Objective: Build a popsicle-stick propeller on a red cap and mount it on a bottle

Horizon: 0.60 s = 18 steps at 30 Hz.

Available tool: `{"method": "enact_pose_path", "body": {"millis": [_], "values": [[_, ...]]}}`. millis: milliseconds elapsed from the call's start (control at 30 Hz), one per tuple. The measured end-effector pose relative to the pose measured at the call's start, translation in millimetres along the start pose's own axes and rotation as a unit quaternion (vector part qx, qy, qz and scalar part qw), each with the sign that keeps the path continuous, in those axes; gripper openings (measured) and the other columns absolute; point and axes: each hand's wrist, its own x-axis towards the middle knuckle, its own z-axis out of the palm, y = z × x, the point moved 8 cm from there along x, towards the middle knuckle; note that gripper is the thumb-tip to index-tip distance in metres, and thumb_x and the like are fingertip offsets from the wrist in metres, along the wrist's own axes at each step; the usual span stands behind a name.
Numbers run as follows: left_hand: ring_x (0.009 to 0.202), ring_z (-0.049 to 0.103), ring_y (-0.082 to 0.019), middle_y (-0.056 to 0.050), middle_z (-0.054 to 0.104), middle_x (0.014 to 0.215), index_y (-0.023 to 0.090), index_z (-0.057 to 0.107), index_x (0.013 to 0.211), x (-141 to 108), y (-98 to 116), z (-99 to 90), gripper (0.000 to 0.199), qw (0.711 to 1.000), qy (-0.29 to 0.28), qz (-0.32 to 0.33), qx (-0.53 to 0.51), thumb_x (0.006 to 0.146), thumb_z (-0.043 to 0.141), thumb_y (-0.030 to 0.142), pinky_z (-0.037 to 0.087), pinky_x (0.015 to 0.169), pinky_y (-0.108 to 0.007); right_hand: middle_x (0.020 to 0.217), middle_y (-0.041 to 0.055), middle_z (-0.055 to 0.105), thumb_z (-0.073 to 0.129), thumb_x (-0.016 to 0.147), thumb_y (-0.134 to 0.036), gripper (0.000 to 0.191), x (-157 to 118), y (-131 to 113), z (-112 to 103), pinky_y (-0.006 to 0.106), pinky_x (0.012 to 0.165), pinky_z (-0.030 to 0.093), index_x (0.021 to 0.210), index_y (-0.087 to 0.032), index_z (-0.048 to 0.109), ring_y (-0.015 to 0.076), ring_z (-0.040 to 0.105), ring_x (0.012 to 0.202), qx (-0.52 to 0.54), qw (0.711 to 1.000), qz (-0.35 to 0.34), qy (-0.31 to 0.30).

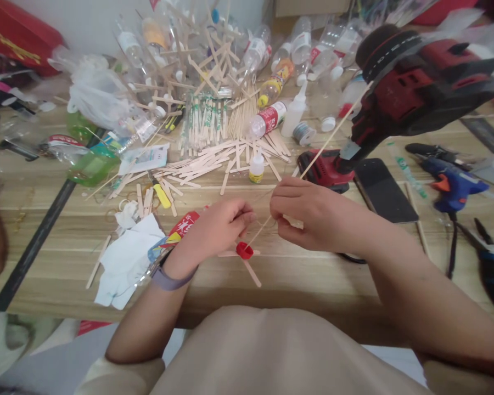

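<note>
One skewer (333,134) reaches the red cap (244,250), my right hand (307,213) pinching it.
Left hand (224,220) curled, contents unclear; toward the desk's (313,282) far edge, craft sticks (201,163) lie loose, unused.

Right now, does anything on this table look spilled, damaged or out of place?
Yes: the white sheet at left has ragged edges, as if torn; wooden sticks lie strewn mid-table; and a red-labelled bottle lies on its side, while the nearby squeeze bottle stands.
</note>
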Motion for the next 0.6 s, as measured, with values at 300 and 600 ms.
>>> {"method": "enact_pose_path", "body": {"millis": [300,600], "values": [[0.046,0.049,-0.010,0.004,0.062,0.058,0.020,0.054,0.072,-11,-8,17.7,0.021,0.995,-0.083,-0.042,-0.020,0.086,0.051,0.035,0.033,0.045,-0.021,0.065,0.0020,0.049,0.049,0.079,-0.007,0.019,-5,7,14,0.031,0.067,0.042,0.066,-0.020,0.048,0.0188,0.047,0.072,0.041,0.999,0.025,0.004],[0.042,0.045,-0.008,0.004,0.059,0.057,0.019,0.055,0.076,-9,-15,24.7,0.018,0.979,-0.112,-0.072,-0.157,0.085,0.054,0.035,0.032,0.042,-0.020,0.119,0.0155,0.064,0.052,0.082,-0.006,0.017,-24,0,27,0.048,0.100,0.048,0.091,-0.017,0.063,0.0311,0.050,0.127,0.028,0.996,-0.018,0.080]]}}
